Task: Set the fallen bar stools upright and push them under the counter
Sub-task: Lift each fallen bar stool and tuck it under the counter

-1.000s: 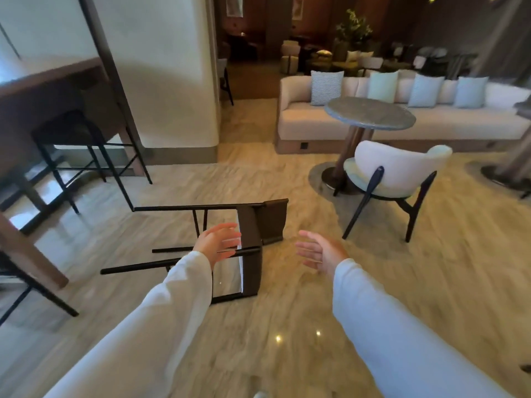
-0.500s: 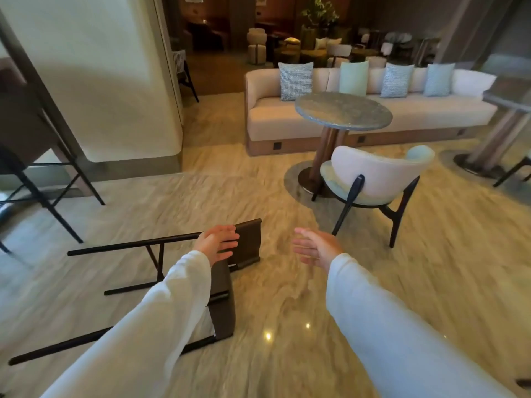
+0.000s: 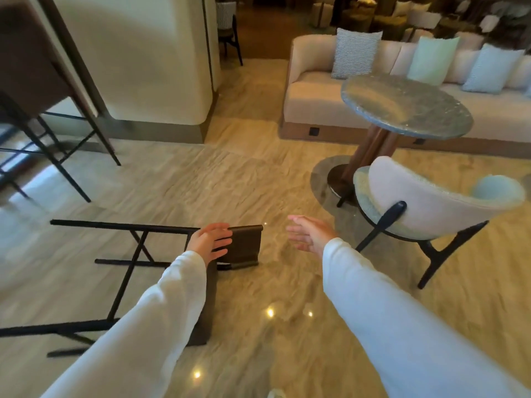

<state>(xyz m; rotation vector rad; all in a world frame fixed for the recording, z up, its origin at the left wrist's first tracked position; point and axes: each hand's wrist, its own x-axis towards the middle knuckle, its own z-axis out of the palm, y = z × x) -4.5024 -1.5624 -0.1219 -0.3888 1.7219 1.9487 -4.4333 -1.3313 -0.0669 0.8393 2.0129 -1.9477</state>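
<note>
A dark bar stool (image 3: 247,242) lies on its side on the marble floor, its thin black legs (image 3: 123,225) stretching out to the left. My left hand (image 3: 211,242) grips it where the upper leg meets the small backrest, thumb on the top edge and fingers across the dark face. My sleeve hides part of the seat. Just right of the backrest, my right hand (image 3: 311,235) hovers with fingers spread, touching nothing. At the far left a brown counter (image 3: 26,53) has another stool's black legs (image 3: 61,165) standing under it.
A white armchair (image 3: 431,208) on dark legs stands close on the right, in front of a round stone table (image 3: 406,107). Behind them runs a cream sofa (image 3: 313,96) with cushions. A rounded cream pillar (image 3: 138,67) rises beside the counter.
My left hand has moved from near the seat onto the top edge by the backrest and closed there. The stool now sits closer and lower left in view. The right hand stays spread.
</note>
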